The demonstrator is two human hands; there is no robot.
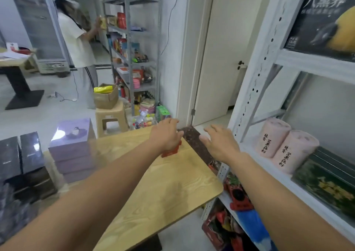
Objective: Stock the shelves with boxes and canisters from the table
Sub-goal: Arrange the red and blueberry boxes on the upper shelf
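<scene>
Two pink canisters (284,145) and a dark green box (324,185) are already set on the white shelf (269,166). Purple boxes (72,150) and black boxes (21,154) are left on the table (165,189). The left hand (167,133) and right hand (221,141) are held open, nothing gripped, over a red box (172,150) at the far table edge.

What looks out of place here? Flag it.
Two pink canisters lie tipped on their sides on the white shelf, leaning over a dark green box rather than standing. Both hands, left and right, are empty. Nothing is visibly spilled or damaged.
</scene>
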